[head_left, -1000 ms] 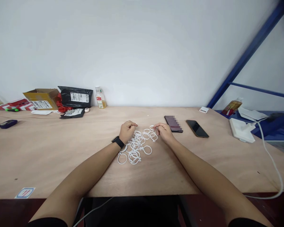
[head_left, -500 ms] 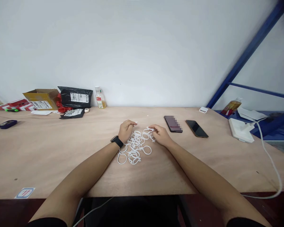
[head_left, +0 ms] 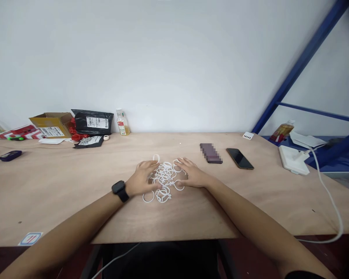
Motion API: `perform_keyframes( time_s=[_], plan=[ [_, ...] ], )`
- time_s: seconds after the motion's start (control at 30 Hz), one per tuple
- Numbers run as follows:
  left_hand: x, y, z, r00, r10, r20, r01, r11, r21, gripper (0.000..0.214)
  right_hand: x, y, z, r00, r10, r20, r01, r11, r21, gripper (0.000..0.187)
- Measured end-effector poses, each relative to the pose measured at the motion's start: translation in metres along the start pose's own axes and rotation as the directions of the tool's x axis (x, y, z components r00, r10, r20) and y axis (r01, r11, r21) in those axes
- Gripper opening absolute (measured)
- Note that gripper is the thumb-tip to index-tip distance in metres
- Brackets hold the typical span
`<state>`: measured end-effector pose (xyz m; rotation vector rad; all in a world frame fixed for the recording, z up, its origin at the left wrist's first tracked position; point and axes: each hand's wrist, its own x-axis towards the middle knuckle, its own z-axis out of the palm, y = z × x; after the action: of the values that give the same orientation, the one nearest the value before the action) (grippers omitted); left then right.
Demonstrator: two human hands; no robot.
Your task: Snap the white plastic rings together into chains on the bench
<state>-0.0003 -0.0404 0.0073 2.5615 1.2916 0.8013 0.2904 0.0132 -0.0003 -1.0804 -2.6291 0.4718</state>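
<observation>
A loose pile of white plastic rings [head_left: 165, 174] with small clips lies on the wooden table between my hands. My left hand [head_left: 143, 178], a black watch [head_left: 120, 190] on its wrist, is at the pile's left side with thumb and fingers spread apart. One ring [head_left: 156, 158] stands up by its fingertips. On the right side, my right hand [head_left: 191, 173] curves around the edge of the pile, thumb and fingers apart. Its fingertips touch or cover a ring at the upper right, and its thumb is by another ring [head_left: 179, 185].
Two phones [head_left: 211, 153] [head_left: 240, 158] lie to the right, with a white power strip [head_left: 294, 159] and cable beyond. At the back left are an open cardboard box [head_left: 50, 126], a black parcel bag [head_left: 94, 122] and a bottle [head_left: 122, 122]. A blue metal frame [head_left: 302, 66] rises at the right.
My left hand has moved left and nearer me, opening from a curled pose. My right hand has come slightly nearer me and spread its fingers. Both now flank the rings.
</observation>
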Motion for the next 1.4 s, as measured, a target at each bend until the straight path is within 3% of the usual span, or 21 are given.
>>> perform_keyframes(
  time_s=[0.1, 0.2, 0.43, 0.73, 0.83, 0.9, 0.97, 1.1, 1.27, 1.4],
  plan=[
    [-0.026, 0.003, 0.002, 0.994, -0.007, 0.106, 0.001, 0.998, 0.059, 0.124, -0.001, -0.009, 0.005, 0.998, -0.028, 0.061, 0.029, 0.999, -0.014, 0.114],
    [-0.027, 0.005, 0.01, 0.988, -0.019, 0.154, 0.004, 0.995, 0.097, 0.131, 0.003, -0.018, 0.012, 0.996, -0.035, 0.082, 0.038, 0.999, -0.034, 0.121],
    [0.01, 0.005, 0.027, 0.991, -0.007, 0.135, -0.004, 0.997, 0.078, 0.12, 0.016, -0.019, 0.015, 0.996, -0.063, 0.064, 0.066, 0.997, -0.041, 0.122],
    [0.051, -0.006, 0.037, 0.99, -0.087, 0.113, 0.078, 0.994, 0.08, 0.106, 0.039, 0.012, 0.014, 1.0, -0.008, 0.023, 0.009, 1.0, -0.028, 0.115],
    [0.053, -0.012, 0.038, 0.996, -0.08, 0.037, 0.077, 0.995, 0.062, 0.085, 0.043, 0.018, 0.012, 1.0, -0.014, -0.006, 0.014, 0.999, -0.032, 0.113],
    [0.052, -0.017, 0.037, 0.994, -0.068, -0.091, 0.073, 0.996, 0.049, 0.067, 0.043, 0.015, 0.01, 0.996, -0.044, -0.072, 0.042, 0.999, -0.032, 0.109],
    [0.051, -0.02, 0.036, 0.971, -0.056, -0.234, 0.067, 0.997, 0.037, 0.048, 0.043, 0.008, 0.008, 0.972, -0.093, -0.217, 0.09, 0.996, -0.023, 0.094],
    [0.053, -0.021, 0.035, 0.93, 0.039, -0.367, -0.04, 0.999, 0.004, 0.027, 0.045, -0.015, 0.012, 0.822, -0.156, -0.548, 0.16, 0.986, -0.04, 0.044],
    [0.051, -0.012, 0.037, 0.886, 0.123, -0.446, -0.142, 0.99, -0.009, 0.021, 0.048, -0.033, 0.022, 0.737, -0.269, -0.62, 0.264, 0.959, -0.102, 0.021],
    [0.05, -0.008, 0.038, 0.856, 0.15, -0.494, -0.176, 0.984, -0.006, 0.016, 0.045, -0.034, 0.022, 0.706, -0.275, -0.653, 0.274, 0.956, -0.105, 0.013]
  ],
)
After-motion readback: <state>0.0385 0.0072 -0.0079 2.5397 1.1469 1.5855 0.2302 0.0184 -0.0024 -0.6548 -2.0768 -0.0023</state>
